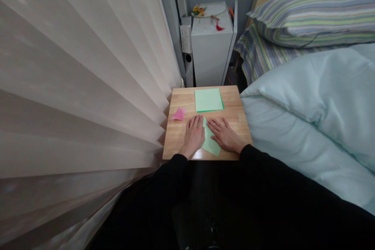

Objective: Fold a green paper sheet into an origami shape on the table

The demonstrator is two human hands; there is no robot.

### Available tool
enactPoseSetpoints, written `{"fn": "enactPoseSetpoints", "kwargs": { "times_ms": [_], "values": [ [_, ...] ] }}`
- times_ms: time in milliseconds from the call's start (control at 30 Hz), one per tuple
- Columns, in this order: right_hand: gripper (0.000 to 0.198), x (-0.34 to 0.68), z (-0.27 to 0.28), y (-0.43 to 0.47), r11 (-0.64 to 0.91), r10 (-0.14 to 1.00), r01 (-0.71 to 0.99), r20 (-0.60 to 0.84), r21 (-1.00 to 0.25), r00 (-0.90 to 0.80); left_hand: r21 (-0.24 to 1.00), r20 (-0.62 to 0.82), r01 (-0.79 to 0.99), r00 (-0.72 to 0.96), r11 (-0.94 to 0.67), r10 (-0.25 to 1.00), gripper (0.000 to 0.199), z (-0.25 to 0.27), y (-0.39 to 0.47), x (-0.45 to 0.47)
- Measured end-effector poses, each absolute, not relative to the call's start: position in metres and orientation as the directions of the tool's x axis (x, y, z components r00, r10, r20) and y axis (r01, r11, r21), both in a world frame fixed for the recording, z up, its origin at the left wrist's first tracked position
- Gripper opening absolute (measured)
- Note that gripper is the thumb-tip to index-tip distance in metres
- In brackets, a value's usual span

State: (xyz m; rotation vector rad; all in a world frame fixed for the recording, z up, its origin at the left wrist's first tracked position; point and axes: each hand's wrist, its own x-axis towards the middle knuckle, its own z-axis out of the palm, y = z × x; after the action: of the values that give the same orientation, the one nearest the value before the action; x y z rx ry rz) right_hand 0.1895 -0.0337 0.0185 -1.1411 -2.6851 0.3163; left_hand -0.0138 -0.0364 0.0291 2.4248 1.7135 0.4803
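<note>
A folded sheet of light green paper (pixel 210 143) lies near the front edge of the small wooden table (pixel 175 140). My left hand (pixel 194 134) rests flat along its left side, fingers stretched forward and partly covering it. From the right, my right hand (pixel 225 134) reaches over the paper with fingers extended and its fingertips on the right edge. Part of the sheet is hidden beneath both hands. Behind them sits a stack of green square papers (pixel 208 100). A small pink folded paper piece (pixel 178 114) stands to the left of my left hand.
A pale pleated curtain (pixel 88 66) hangs close along the table's left side. On the right is a bed with a light blue quilt (pixel 293 125) and a striped pillow (pixel 316 15). Beyond the table stands a white cabinet (pixel 209 54), with a power strip (pixel 185 39) beside it.
</note>
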Motion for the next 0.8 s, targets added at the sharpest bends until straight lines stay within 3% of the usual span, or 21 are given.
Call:
{"fn": "enactPoseSetpoints", "kwargs": {
  "times_ms": [800],
  "values": [
    [0.06,0.1868,0.0201,-0.0348,0.672,0.735,0.691,0.116,-0.267,-0.669,0.254,0.177,0.909,0.293,-0.331,0.94,0.056,0.0289,-0.0329,-0.01]
  ]
}}
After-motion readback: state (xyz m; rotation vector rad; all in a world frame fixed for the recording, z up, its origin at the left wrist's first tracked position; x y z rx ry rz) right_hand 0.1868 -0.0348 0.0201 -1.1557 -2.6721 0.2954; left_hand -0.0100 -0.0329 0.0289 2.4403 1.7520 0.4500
